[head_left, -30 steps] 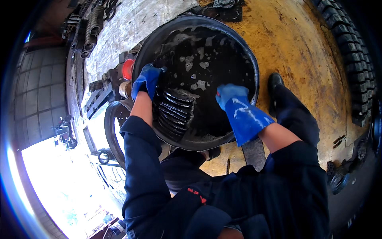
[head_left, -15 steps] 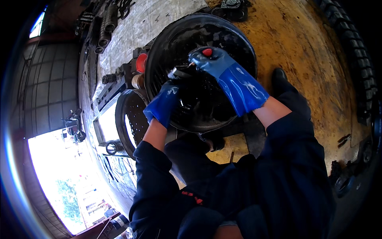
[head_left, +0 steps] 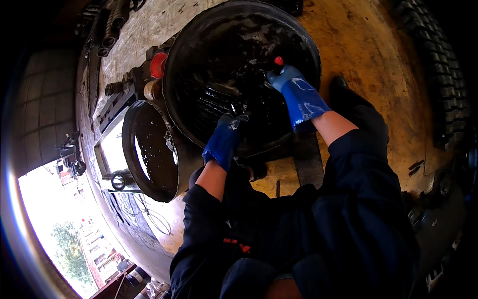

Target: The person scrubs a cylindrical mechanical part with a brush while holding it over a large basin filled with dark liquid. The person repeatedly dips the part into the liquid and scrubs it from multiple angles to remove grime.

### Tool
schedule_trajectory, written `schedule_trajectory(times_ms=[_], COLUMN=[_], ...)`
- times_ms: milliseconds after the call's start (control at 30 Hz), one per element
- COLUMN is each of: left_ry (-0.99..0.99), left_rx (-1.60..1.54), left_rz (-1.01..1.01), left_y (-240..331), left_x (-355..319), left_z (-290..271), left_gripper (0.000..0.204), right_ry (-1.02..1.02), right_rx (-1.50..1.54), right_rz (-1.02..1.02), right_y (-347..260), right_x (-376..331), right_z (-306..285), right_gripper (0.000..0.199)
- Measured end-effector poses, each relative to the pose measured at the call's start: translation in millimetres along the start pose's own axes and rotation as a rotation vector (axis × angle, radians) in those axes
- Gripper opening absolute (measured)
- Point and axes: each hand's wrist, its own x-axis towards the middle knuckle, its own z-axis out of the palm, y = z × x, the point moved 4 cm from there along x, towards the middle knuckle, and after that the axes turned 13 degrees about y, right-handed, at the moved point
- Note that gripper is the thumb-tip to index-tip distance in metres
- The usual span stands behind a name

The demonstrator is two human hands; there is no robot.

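Observation:
A big round black basin [head_left: 185, 60] of dark oily liquid stands on the floor in front of me. Inside it lies a black finned metal part [head_left: 219, 97], wet and shiny. My left hand [head_left: 225, 140], in a blue rubber glove, grips the near lower edge of that part. My right hand [head_left: 294, 89], also in a blue glove, is closed on a small red-tipped tool [head_left: 278, 62] held over the part's far side. Dark blue sleeves cover both of my forearms down to bare wrists.
A smaller black bucket [head_left: 149, 149] of dark liquid stands left of the basin. Metal parts [head_left: 149, 79] and a red cap [head_left: 158, 65] lie beside it. A tyre tread [head_left: 438, 74] curves along the right. A dark shoe [head_left: 348, 94] rests on the yellow-stained floor [head_left: 378, 45].
My left hand slid from the basin's left rim down to the finned part's near edge. My right hand rose out of the liquid with the red-tipped tool and moved over the part.

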Motion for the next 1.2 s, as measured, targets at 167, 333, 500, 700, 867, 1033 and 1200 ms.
schedule_trajectory(times_ms=[167, 333, 500, 700, 867, 1033, 1200], left_ry=[-0.091, -0.104, 0.053, 0.109, 0.122, 0.023, 0.048], left_rx=[0.680, 1.106, 0.990, 0.920, 0.900, 0.265, 0.711], left_rz=[0.478, 0.413, 0.295, 0.367, 0.322, 0.099, 0.079], left_y=[29, 49, 48, 24, 19, 13, 70], left_x=[-18, -36, -49, -35, -37, -36, -71], left_z=[17, 20, -2, -6, -15, -18, -5], left_gripper=[0.026, 0.033, 0.036, 0.040, 0.046, 0.055, 0.063], right_ry=[-0.037, -0.203, -0.268, -0.276, -0.438, -0.358, -0.229], right_rx=[0.426, 0.508, 0.269, -0.068, -0.369, -0.641, 0.015], right_rz=[0.174, 0.375, 0.206, -0.016, -0.178, -0.299, 0.140], right_y=[-3, 11, -15, 10, 6, 15, -11], right_x=[3, -9, -49, -62, -93, -67, -41], right_z=[21, 46, 31, 44, 25, 34, 30], right_gripper=[0.043, 0.038, 0.041, 0.041, 0.052, 0.048, 0.053])
